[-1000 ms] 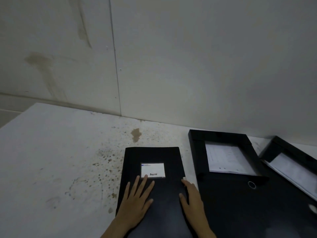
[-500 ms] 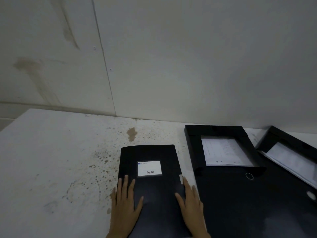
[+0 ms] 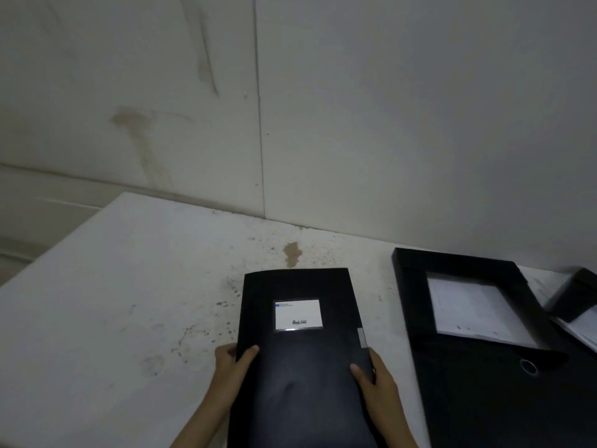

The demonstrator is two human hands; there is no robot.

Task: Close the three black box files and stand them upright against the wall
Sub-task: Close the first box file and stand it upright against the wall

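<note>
A closed black box file (image 3: 300, 357) with a white label lies in front of me on the white table. My left hand (image 3: 231, 367) grips its left edge, thumb on the lid and fingers underneath. My right hand (image 3: 376, 379) grips its right edge the same way. To the right lies a second black box file (image 3: 465, 321), open, with white papers inside and its lid spread toward me. A third open box file (image 3: 578, 295) shows partly at the right edge, also holding papers.
The pale wall (image 3: 323, 140) rises behind the table, with a vertical seam and brown stains. The white tabletop (image 3: 113, 302) is speckled with brown spots near the files. Its left edge falls away at the far left.
Both hands slid from lying flat on the closed file's lid out to its side edges and took hold of it. The view shifted so the files sit further right.
</note>
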